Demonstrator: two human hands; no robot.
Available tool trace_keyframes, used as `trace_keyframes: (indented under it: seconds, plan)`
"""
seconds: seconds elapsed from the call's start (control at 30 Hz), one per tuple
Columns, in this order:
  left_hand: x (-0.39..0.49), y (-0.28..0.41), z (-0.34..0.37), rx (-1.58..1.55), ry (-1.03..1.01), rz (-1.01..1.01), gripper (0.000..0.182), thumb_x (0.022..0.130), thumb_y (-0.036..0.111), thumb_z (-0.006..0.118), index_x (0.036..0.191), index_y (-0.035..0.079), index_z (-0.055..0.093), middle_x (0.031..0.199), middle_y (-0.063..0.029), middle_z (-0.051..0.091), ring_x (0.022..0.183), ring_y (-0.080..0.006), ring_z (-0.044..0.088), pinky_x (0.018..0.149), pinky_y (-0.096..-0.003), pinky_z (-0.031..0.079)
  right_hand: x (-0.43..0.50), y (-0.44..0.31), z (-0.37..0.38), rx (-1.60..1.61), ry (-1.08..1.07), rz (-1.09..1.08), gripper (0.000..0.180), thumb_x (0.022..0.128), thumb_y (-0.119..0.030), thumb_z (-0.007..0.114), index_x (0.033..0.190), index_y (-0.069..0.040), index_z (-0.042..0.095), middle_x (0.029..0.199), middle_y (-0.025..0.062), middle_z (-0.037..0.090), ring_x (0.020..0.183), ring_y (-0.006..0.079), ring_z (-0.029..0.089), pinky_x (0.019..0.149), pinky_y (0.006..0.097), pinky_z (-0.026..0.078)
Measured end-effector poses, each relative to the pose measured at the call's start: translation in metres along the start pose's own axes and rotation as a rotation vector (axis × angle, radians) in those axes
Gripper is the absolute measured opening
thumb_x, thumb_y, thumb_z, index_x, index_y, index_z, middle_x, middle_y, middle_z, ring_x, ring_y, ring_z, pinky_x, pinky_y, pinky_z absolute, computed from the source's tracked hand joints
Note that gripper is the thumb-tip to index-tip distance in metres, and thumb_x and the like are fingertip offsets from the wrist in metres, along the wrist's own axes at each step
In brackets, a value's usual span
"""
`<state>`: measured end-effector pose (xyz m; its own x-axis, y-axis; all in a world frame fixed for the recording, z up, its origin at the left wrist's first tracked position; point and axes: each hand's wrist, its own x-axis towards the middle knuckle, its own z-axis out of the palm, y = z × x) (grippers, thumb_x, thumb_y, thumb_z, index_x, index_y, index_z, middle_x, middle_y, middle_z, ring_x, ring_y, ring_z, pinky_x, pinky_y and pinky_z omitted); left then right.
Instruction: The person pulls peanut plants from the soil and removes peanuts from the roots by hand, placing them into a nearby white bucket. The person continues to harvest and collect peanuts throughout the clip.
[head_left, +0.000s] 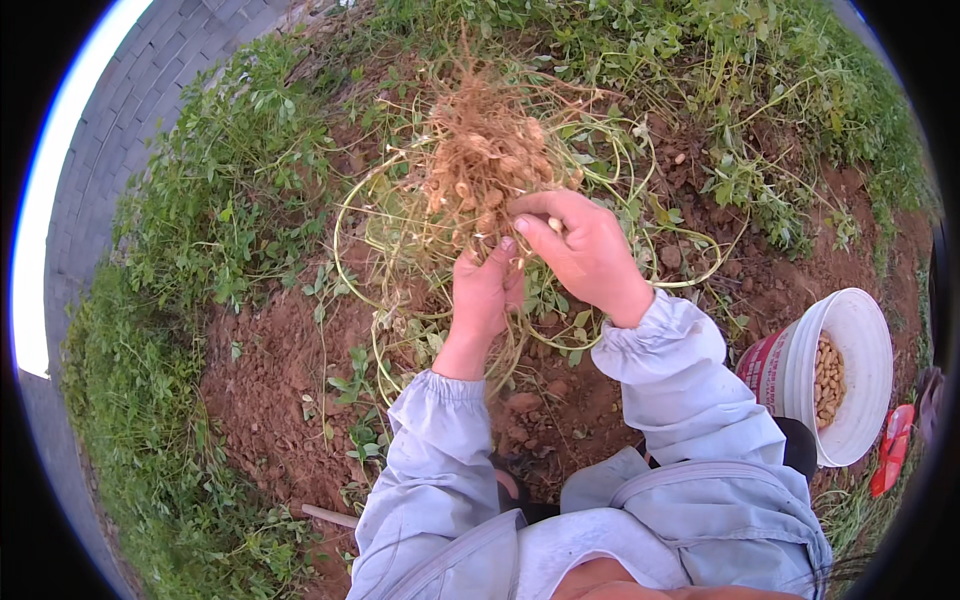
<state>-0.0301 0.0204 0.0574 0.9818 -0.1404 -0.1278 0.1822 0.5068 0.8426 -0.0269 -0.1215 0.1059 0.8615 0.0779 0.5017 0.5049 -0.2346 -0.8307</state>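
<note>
A peanut plant is held roots up before me, its tangled roots and clustered peanut pods (487, 161) above my hands and its green stems (341, 247) looping out to both sides. My left hand (484, 289) grips the plant just below the pods, thumb on top. At the lower right of the cluster, my right hand (581, 244) has its thumb and forefinger close together at the pods, and a pale peanut (556, 224) shows against its curled fingers. To the right stands a tilted white plastic bucket (862, 375) with loose peanuts (829, 382) inside.
Reddish soil (262, 397) with clods lies around me, bordered by leafy green plants (172, 420). A wooden handle (330, 516) lies at the lower left. Beside the bucket is a red object (892, 450). Grey paving (150, 75) runs along the upper left.
</note>
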Motion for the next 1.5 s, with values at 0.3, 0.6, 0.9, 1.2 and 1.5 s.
trace_keyframes:
  seconds: [0.3,0.6,0.9,1.2,1.5]
  plan:
    - [-0.008,-0.02,0.011,0.242,0.063,0.027,0.011,0.093,0.014,0.049,0.085,0.007,0.05,0.061,0.0015,0.048,0.045,-0.0064,0.038,0.039,-0.0223,0.03,0.001,0.001,0.002,-0.305,0.127,0.031,0.036,0.075,-0.032,0.071,0.095,-0.002,0.065,0.089,0.0164,0.063,0.08,0.0302,0.062,0.069,0.0358,0.049]
    - [-0.008,-0.021,0.009,0.467,0.075,0.064,0.007,0.093,0.012,0.049,0.088,0.007,0.049,0.057,0.002,0.044,0.043,-0.0066,0.038,0.038,-0.0223,0.028,0.001,0.006,0.001,-0.203,0.053,0.117,0.026,0.078,-0.024,0.069,0.09,-0.001,0.064,0.087,0.0151,0.065,0.075,0.0279,0.063,0.067,0.0341,0.049]
    - [-0.011,0.0,0.009,0.211,0.089,-0.036,0.011,0.092,0.011,0.051,0.082,0.008,0.049,0.053,0.0045,0.038,0.04,-0.0058,0.031,0.035,-0.0226,0.022,-0.003,0.003,-0.016,0.446,-0.234,0.464,0.026,0.086,-0.019,0.059,0.101,0.001,0.054,0.073,0.0086,0.061,0.053,0.0139,0.051,0.048,0.0272,0.039]
    - [0.001,0.008,0.001,0.149,0.073,0.045,0.01,0.089,0.01,0.056,0.085,0.002,0.051,0.06,-0.0028,0.054,0.045,-0.0092,0.051,0.034,-0.0228,0.037,-0.049,0.018,-0.006,1.474,-0.381,0.752,0.011,0.089,-0.015,0.047,0.09,-0.005,0.051,0.06,0.0013,0.047,0.042,0.0106,0.038,0.038,0.0239,0.028]
    - [-0.002,-0.005,0.015,0.164,0.271,0.14,0.013,0.088,0.008,0.055,0.087,0.0,0.045,0.065,-0.0067,0.056,0.049,-0.0133,0.055,0.038,-0.0248,0.041,-0.058,0.003,0.032,0.833,0.008,0.546,0.019,0.094,-0.023,0.048,0.1,-0.005,0.05,0.066,-0.0006,0.047,0.047,0.0068,0.04,0.041,0.0221,0.033]
